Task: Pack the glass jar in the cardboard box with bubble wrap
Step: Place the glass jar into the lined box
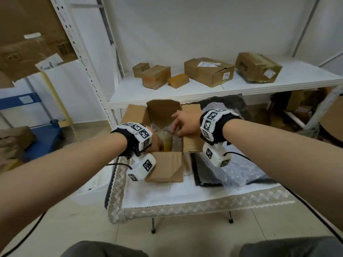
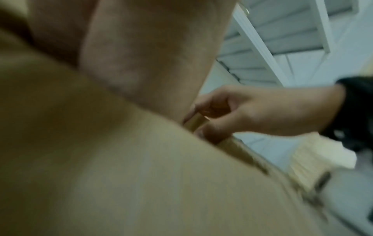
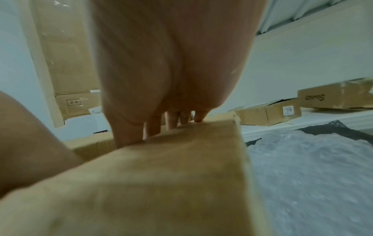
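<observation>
The open cardboard box (image 1: 163, 169) stands on a small table. Inside it the glass jar (image 1: 166, 143), holding something amber, stands upright with clear bubble wrap (image 1: 159, 126) around it. My left hand (image 1: 156, 143) reaches into the box against the jar's left side; the wrist unit hides its fingers. In the left wrist view a blurred flap (image 2: 121, 175) fills the frame. My right hand (image 1: 182, 125) is at the box's right side. The right hand (image 2: 252, 115) pinches a cardboard edge between thumb and index. In the right wrist view its fingers (image 3: 171, 121) drop behind a flap (image 3: 161, 175).
More bubble wrap (image 1: 233, 171) and a black padded sheet (image 1: 204, 169) lie on the table's lace cloth (image 1: 185, 193) right of the box. A white shelf (image 1: 148, 93) just behind carries several cardboard boxes (image 1: 207, 71). A blue cart (image 1: 42, 141) stands at left.
</observation>
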Demonstrator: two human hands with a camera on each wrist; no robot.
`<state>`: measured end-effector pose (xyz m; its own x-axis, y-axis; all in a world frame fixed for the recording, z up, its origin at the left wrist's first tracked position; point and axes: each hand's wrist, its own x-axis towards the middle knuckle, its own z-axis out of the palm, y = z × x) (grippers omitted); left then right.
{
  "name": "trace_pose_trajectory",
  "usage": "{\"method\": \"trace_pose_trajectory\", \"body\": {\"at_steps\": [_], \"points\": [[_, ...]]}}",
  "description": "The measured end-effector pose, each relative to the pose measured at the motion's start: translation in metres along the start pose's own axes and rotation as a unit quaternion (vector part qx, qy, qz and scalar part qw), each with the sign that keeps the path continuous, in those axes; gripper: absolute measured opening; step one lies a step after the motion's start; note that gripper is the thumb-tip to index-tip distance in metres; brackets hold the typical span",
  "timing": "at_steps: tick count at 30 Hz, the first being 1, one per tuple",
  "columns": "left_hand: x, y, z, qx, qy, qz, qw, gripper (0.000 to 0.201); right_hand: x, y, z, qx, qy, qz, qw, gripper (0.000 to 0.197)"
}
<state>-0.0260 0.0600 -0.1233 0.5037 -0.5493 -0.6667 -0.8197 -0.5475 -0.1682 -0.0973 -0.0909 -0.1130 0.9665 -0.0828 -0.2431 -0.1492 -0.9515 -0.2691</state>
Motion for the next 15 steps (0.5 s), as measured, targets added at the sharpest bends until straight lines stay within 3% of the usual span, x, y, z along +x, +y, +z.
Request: {"method": "trace_pose_trajectory", "body": {"at_steps": [2,5,8,15], "points": [[0.009,-0.004,-0.009,-0.043,-0.02,0.011,0.999,0.023,-0.004,0.005,-0.001,-0.014,0.064,0.014,0.998,0.023],[0.011,-0.011,-0.022,-0.078,0.044,0.003,0.996,0.014,-0.006,0.005,-0.002,-0.031,0.114,0.068,0.991,0.038],[0.018,-0.014,-0.026,-0.072,0.08,-0.019,0.994,0.026,-0.005,0.003,0.001,-0.001,0.105,0.087,0.991,0.038],[0.022,-0.016,-0.024,-0.15,0.078,0.058,0.984,0.024,-0.004,0.005,0.006,0.118,0.061,0.121,0.984,0.061]]}}
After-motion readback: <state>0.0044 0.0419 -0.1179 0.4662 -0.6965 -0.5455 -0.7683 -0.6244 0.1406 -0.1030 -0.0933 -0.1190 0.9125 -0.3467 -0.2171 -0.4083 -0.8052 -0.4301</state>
